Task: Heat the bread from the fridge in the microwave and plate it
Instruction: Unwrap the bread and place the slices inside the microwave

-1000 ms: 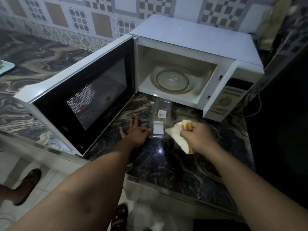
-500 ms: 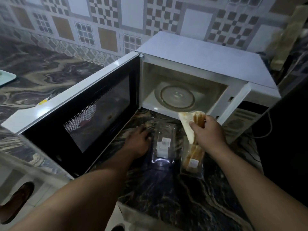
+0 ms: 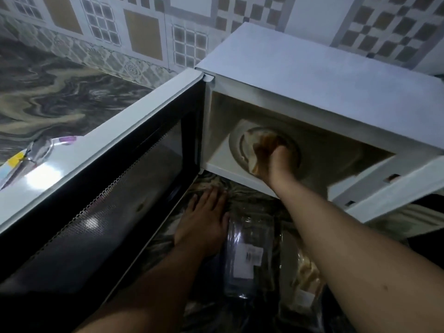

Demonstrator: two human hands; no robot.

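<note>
The white microwave [image 3: 312,75] stands on the dark marble counter with its door [image 3: 115,179] swung wide open to the left. My right hand [image 3: 276,162] reaches inside the cavity and holds a pale slice of bread [image 3: 251,150] over the glass turntable [image 3: 236,143]. My left hand [image 3: 204,217] lies flat, fingers straight, on the counter just in front of the microwave. A clear plastic lid [image 3: 247,251] lies beside it. A second clear tray with more bread [image 3: 307,275] sits to the right, partly hidden by my right forearm.
The open door blocks the space left of my hands. The marbled counter [image 3: 48,92] runs on to the left, against a patterned tile wall [image 3: 144,32]. A small packet [image 3: 14,164] lies at the far left, near the door's top edge. The microwave control panel [image 3: 389,195] juts out at the right.
My right hand has carried the bread slice from above the counter into the microwave cavity, down over the turntable. My left hand has stayed flat on the counter. The view has moved closer.
</note>
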